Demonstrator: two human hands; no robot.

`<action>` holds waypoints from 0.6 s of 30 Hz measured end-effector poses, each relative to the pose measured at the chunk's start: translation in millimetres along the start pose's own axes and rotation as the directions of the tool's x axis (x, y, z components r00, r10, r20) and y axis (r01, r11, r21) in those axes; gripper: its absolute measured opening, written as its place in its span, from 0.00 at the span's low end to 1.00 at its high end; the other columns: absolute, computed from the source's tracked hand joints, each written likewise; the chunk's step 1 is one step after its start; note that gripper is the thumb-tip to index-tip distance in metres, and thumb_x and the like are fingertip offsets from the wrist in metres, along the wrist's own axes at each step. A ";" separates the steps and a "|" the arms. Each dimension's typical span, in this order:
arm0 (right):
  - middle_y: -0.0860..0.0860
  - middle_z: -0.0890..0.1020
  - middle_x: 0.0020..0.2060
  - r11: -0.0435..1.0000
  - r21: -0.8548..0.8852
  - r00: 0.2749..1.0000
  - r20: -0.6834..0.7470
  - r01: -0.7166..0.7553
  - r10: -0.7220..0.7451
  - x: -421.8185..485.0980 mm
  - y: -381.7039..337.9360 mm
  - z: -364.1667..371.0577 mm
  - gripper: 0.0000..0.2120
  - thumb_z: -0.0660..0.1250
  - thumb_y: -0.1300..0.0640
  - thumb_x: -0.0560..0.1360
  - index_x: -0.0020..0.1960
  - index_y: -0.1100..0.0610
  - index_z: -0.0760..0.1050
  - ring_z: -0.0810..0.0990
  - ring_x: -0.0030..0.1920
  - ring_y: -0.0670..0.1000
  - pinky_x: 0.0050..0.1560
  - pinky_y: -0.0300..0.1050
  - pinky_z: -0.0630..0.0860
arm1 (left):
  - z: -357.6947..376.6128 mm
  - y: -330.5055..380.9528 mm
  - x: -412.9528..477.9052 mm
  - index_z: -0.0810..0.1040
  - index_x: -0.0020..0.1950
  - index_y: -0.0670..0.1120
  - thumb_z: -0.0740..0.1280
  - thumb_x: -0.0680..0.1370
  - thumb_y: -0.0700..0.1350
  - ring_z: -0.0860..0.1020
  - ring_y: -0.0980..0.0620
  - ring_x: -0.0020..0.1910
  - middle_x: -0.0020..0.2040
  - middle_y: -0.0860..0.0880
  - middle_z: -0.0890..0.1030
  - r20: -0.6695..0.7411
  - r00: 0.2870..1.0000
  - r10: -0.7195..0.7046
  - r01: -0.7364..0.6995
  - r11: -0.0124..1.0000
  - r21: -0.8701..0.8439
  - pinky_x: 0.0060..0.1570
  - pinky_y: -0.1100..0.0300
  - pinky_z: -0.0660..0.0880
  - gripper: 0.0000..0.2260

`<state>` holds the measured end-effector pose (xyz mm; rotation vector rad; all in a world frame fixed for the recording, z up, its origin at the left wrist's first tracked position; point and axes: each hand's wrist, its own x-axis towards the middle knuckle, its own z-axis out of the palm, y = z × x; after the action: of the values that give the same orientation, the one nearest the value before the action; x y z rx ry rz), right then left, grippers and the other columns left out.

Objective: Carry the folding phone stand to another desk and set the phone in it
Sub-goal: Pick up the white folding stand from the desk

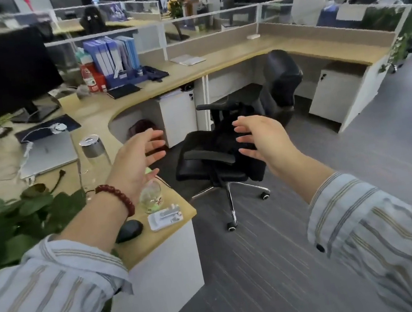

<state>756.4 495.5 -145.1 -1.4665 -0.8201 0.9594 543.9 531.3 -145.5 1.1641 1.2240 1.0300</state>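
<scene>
Both your hands are empty, fingers spread: your left hand (137, 164) hangs above the desk's (143, 244) near end and your right hand (261, 137) is out over the office chair (216, 159). The white phone stand (165, 216) lies folded flat at the near corner of the desk, just beside a black mouse (129, 230) and in front of a clear bottle (150, 195). It looks light, rigid and smooth, so pinch it by its two long edges; the hinged arm may swing loose.
</scene>
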 end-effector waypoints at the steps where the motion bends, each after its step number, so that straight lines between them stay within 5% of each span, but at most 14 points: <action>1: 0.49 0.80 0.49 1.000 -0.004 1.000 0.026 -0.014 0.014 12.6 4.4 1.4 0.05 0.65 0.54 0.76 0.49 0.53 0.78 0.78 0.52 0.50 0.54 0.49 0.79 | 3.4 -5.2 6.8 0.79 0.47 0.56 0.59 0.79 0.53 0.78 0.53 0.53 0.50 0.54 0.80 -0.028 0.999 -0.024 0.024 1.000 -0.001 0.56 0.51 0.70 0.09; 8: 0.50 0.81 0.48 0.993 -0.051 0.976 0.184 -0.107 0.115 73.5 41.1 38.8 0.05 0.65 0.54 0.75 0.46 0.54 0.78 0.79 0.51 0.50 0.56 0.49 0.79 | -2.8 -40.3 39.0 0.79 0.52 0.51 0.63 0.77 0.50 0.79 0.54 0.48 0.49 0.53 0.81 -0.191 0.969 -0.159 0.159 0.987 -0.015 0.53 0.55 0.72 0.08; 11: 0.50 0.80 0.50 0.987 -0.111 0.959 0.244 -0.119 0.143 92.7 57.8 64.8 0.09 0.65 0.53 0.76 0.52 0.56 0.78 0.79 0.53 0.51 0.56 0.49 0.78 | -13.4 -57.9 56.3 0.79 0.54 0.50 0.64 0.77 0.50 0.78 0.55 0.50 0.49 0.53 0.81 -0.217 0.952 -0.216 0.221 0.975 0.000 0.59 0.51 0.70 0.09; 18: 0.48 0.78 0.41 0.957 -0.258 0.939 0.275 -0.135 0.206 135.2 100.7 116.1 0.06 0.65 0.53 0.76 0.46 0.54 0.78 0.77 0.45 0.48 0.56 0.52 0.78 | -32.1 -110.0 107.9 0.77 0.50 0.53 0.65 0.77 0.51 0.78 0.57 0.49 0.53 0.52 0.81 -0.219 0.916 -0.335 0.352 0.935 0.042 0.56 0.53 0.70 0.05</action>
<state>705.6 654.9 -263.2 -1.6402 -1.0687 1.2732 518.0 625.5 -268.9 0.8712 1.5860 0.8555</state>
